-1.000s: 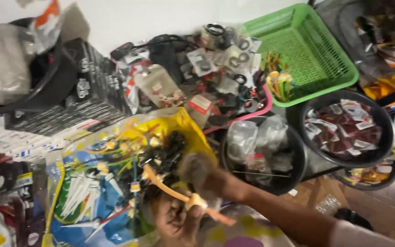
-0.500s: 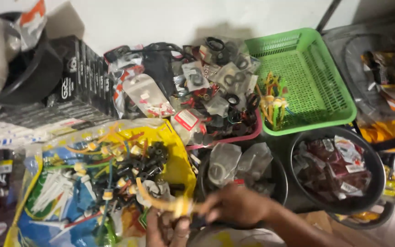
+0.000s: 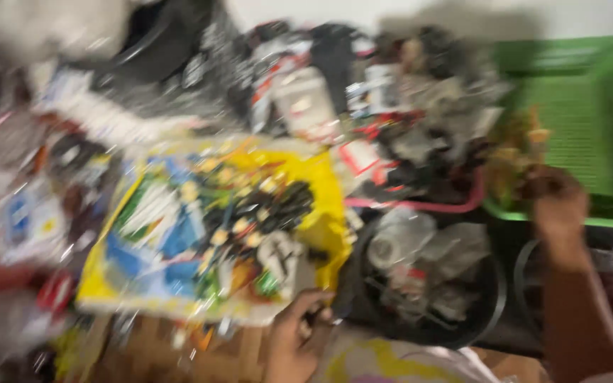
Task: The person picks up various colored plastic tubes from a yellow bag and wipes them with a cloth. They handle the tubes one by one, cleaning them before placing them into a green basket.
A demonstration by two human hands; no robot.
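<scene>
Though the whole view is smeared by motion, two bare hands can be made out over a crowded desk. The left hand (image 3: 299, 333) sits at the bottom middle, just at the near edge of a yellow and blue plastic sheet (image 3: 200, 234) that is strewn with small dark and coloured parts (image 3: 271, 213). Its fingers curl inward near a small pale part on that edge, but the blur hides whether the grip is pinching anything, so I cannot tell. The right hand (image 3: 558, 202) is raised farther off, at the near left corner of a green basket (image 3: 590, 113), beside a cluster of yellowish pieces (image 3: 523, 152). Its fingers look bunched together, yet the blur leaves it unclear whether they hold one of those pieces or only touch them. The right forearm runs down to the lower right corner of the view.

Between the two hands stands a round black bowl (image 3: 491, 312) holding clear plastic bags. Beyond it lies a pink-rimmed tray (image 3: 455, 206) heaped with dark bits and small packets. A second black bowl (image 3: 533, 262) shows partly behind the right forearm. On the left side lie more blurred packets in red, white and blue, and dark boxes stand at the back.
</scene>
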